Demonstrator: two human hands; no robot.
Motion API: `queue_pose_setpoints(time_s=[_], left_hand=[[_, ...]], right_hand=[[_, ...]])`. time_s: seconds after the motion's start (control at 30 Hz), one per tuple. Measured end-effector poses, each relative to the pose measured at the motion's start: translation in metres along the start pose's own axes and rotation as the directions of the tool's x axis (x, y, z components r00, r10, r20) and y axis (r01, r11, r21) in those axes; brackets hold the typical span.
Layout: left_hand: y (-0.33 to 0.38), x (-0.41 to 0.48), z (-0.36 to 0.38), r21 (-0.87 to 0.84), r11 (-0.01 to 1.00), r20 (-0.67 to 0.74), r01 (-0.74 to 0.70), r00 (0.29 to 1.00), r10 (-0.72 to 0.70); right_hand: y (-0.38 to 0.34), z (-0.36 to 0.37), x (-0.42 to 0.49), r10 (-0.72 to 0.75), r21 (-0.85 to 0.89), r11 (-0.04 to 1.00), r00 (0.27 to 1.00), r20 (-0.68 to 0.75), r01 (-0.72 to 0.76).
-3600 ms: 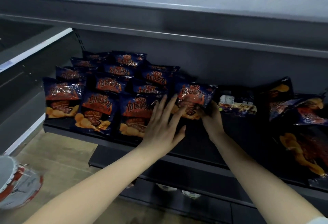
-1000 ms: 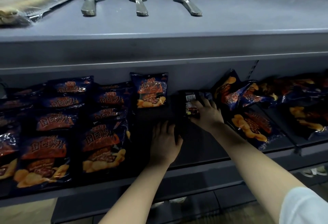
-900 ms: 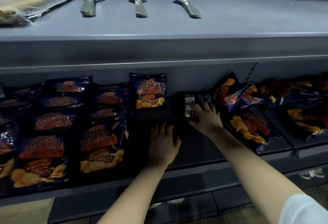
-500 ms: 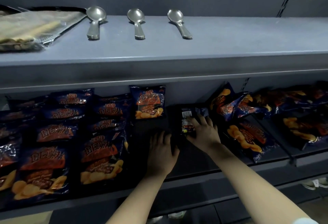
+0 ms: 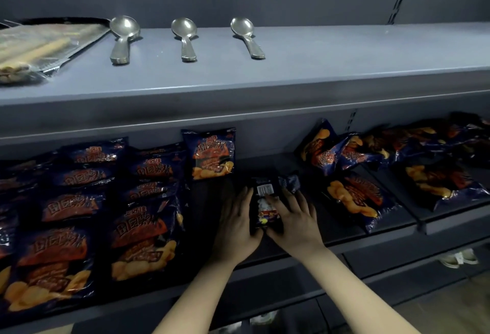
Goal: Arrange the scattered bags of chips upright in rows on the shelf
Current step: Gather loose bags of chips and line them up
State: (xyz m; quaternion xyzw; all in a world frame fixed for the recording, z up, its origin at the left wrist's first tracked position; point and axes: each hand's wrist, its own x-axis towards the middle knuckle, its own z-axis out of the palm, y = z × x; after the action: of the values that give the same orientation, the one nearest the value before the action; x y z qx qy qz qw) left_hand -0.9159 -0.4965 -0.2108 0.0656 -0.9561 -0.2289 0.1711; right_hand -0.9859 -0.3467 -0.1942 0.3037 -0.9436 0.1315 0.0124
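A dark chip bag lies back side up, barcode showing, on the dark lower shelf. My left hand holds its left edge and my right hand holds its right side, fingers over the pack. Several blue-and-orange bags stand in overlapping rows at the left. One bag stands alone upright against the back wall. Scattered bags lie flat or tumbled at the right.
The grey upper shelf overhangs the chips and carries three metal spoons and a clear packet at its left. A bare stretch of lower shelf lies between the rows and the scattered pile. Shoes show below right.
My right hand has drawn the back-side-up bag toward the shelf front, and my left hand has come off the shelf onto the bag's left edge. The camera has tilted up slightly.
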Motion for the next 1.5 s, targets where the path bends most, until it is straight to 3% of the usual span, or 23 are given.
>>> queue_pose_setpoints(time_s=[0.33, 0.4, 0.47, 0.53, 0.6, 0.7, 0.77, 0.8, 0.83, 0.93, 1.1, 1.23, 1.5], left_hand=[[0.001, -0.004, -0.002, -0.137, 0.987, -0.006, -0.088, 0.996, 0.088], [0.002, -0.004, -0.002, -0.188, 0.98, -0.027, -0.071, 0.997, 0.067], [0.002, -0.004, -0.003, -0.202, 0.977, -0.041, -0.062, 0.998, 0.055], [0.003, -0.004, -0.004, -0.241, 0.969, -0.043, -0.048, 0.998, 0.039], [0.005, -0.005, -0.006, -0.327, 0.945, -0.03, -0.017, 1.0, 0.008], [0.006, -0.005, -0.01, -0.485, 0.868, 0.012, 0.103, 0.994, -0.111], [0.005, -0.005, -0.013, -0.616, 0.771, 0.013, 0.161, 0.981, -0.195], [0.004, -0.005, -0.015, -0.671, 0.721, 0.0, 0.171, 0.973, -0.231], [0.003, -0.005, -0.016, -0.717, 0.674, -0.008, 0.176, 0.966, -0.26], [0.002, -0.004, -0.02, -0.808, 0.562, 0.016, 0.177, 0.96, -0.279], [0.003, -0.005, -0.023, -0.821, 0.547, 0.048, 0.167, 0.973, -0.226], [-0.003, -0.002, -0.025, -0.824, 0.522, 0.079, 0.221, 0.957, -0.28], [-0.006, 0.004, -0.024, -0.826, 0.489, 0.16, 0.282, 0.948, -0.276]], right_hand=[[-0.003, -0.004, -0.016, -0.018, 0.076, 0.997, 0.994, -0.104, 0.026], [0.002, -0.011, -0.015, 0.011, 0.162, 0.987, 0.995, -0.103, 0.006], [0.005, -0.021, -0.013, 0.058, 0.387, 0.922, 0.989, -0.137, -0.001], [0.007, -0.032, -0.012, 0.105, 0.707, 0.705, 0.978, -0.181, 0.055], [0.009, -0.04, -0.01, 0.162, 0.895, 0.442, 0.977, -0.142, 0.056], [0.012, -0.037, -0.005, 0.236, 0.994, 0.045, 0.968, 0.084, -0.097], [0.013, -0.03, -0.002, 0.219, 0.947, -0.239, 0.938, 0.268, -0.215], [0.013, -0.028, -0.002, 0.197, 0.911, -0.313, 0.92, 0.338, -0.267], [0.013, -0.027, -0.002, 0.187, 0.886, -0.336, 0.9, 0.394, -0.319], [0.012, -0.021, -0.007, 0.199, 0.858, -0.267, 0.846, 0.494, -0.439], [0.01, -0.013, -0.011, 0.207, 0.854, -0.179, 0.829, 0.519, -0.489], [0.011, -0.011, -0.014, 0.194, 0.858, -0.139, 0.836, 0.513, -0.494], [0.011, -0.015, -0.016, 0.055, 0.855, -0.15, 0.859, 0.509, -0.497]])
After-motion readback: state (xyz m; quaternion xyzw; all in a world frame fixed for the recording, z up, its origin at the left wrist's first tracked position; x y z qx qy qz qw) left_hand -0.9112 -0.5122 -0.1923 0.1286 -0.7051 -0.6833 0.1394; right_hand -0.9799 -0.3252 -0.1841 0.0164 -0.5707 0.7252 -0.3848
